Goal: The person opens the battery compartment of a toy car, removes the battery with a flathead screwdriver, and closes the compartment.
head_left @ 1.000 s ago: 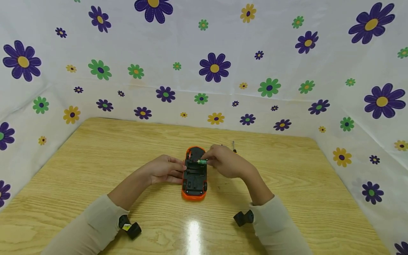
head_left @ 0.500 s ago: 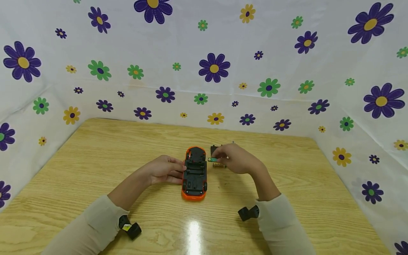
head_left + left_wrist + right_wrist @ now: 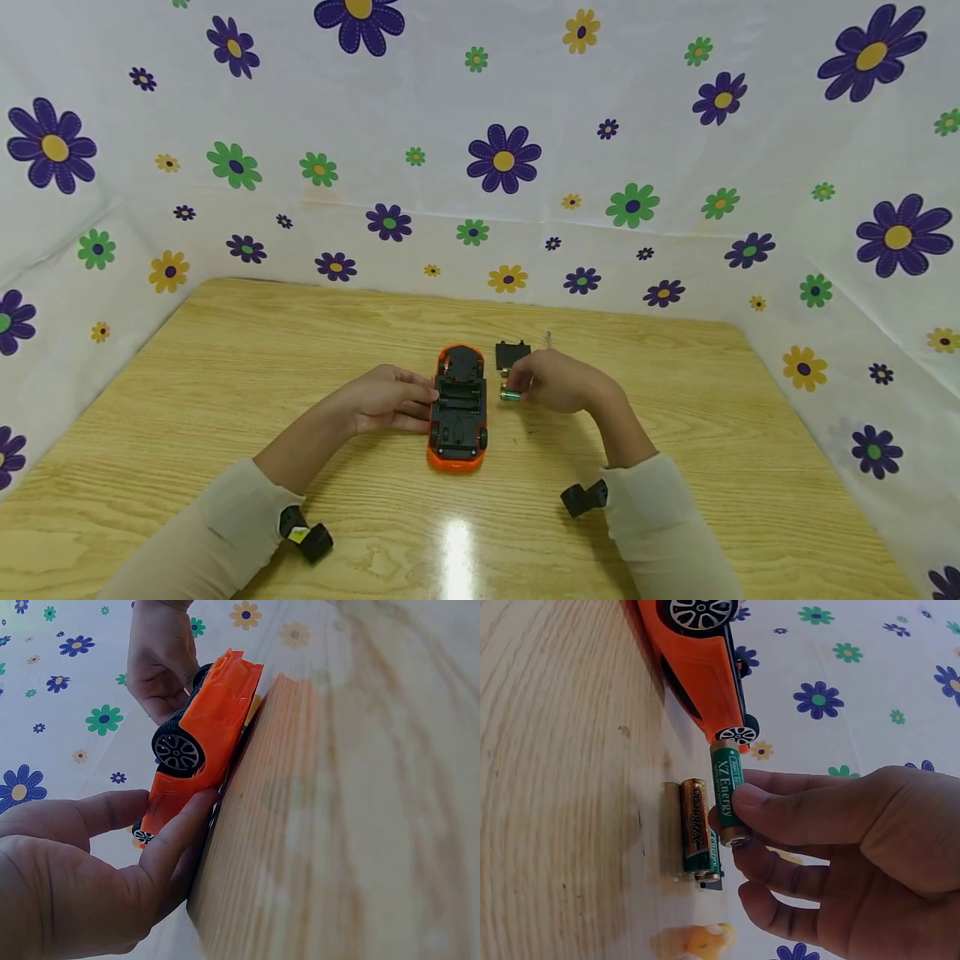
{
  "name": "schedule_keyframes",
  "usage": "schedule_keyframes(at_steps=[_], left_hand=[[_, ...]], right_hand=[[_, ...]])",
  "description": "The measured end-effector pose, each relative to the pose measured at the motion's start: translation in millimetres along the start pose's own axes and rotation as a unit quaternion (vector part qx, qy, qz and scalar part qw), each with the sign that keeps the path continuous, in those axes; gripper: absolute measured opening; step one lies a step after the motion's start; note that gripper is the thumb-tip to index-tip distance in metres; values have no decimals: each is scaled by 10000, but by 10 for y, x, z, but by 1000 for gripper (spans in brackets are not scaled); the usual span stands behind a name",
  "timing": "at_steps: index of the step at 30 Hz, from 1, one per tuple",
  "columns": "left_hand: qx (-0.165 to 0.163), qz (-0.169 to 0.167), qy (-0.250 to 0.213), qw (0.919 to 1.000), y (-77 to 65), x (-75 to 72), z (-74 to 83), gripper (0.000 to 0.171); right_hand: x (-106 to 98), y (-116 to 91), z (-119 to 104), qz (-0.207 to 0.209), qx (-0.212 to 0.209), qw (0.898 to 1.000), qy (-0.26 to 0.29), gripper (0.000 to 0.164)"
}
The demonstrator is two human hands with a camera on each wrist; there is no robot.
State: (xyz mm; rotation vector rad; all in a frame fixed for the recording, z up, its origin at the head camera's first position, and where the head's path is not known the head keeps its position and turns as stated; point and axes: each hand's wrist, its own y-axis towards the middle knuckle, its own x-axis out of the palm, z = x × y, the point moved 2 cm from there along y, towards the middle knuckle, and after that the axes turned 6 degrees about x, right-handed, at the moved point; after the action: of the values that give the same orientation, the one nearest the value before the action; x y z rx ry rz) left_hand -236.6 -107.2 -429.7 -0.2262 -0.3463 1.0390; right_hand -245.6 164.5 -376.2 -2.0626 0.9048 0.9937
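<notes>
An orange toy car (image 3: 457, 456) lies upside down on the table, its black underside and uncovered battery compartment (image 3: 459, 397) facing up. My left hand (image 3: 387, 400) holds the car by its left side; in the left wrist view the thumb and fingers (image 3: 180, 829) rest against the orange body near a wheel. To the right of the car, my right hand (image 3: 558, 382) pinches a green and gold battery (image 3: 724, 791) between thumb and fingers. Close beside it, gold and green batteries (image 3: 695, 825) lie on the table, one partly hidden behind another.
A black battery cover (image 3: 512, 355) lies beyond the right hand. The metal shaft of a screwdriver (image 3: 548, 338) shows behind that hand. A blurred orange-yellow thing (image 3: 709, 941) sits low in the right wrist view. Flowered cloth (image 3: 450, 192) walls the table's (image 3: 315, 333) back and sides.
My right hand has moved from over the battery compartment to the right, carrying the battery, then slightly nearer. The cover has come into sight. The left hand and car have stayed put.
</notes>
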Motion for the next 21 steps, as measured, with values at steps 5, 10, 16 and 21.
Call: schedule_keyframes(at_steps=[5, 10, 16, 21], left_hand=[[11, 2, 15, 10000, 6, -8, -5, 52], [7, 14, 23, 10000, 8, -9, -7, 51], [15, 13, 8, 10000, 6, -9, -2, 52], [6, 6, 16, 10000, 7, -8, 1, 52]], right_hand=[[33, 15, 20, -97, 71, 9998, -143, 17], [64, 44, 25, -192, 132, 9993, -295, 17], [87, 59, 25, -235, 222, 9989, -350, 15], [97, 62, 16, -228, 234, 9986, -419, 14]])
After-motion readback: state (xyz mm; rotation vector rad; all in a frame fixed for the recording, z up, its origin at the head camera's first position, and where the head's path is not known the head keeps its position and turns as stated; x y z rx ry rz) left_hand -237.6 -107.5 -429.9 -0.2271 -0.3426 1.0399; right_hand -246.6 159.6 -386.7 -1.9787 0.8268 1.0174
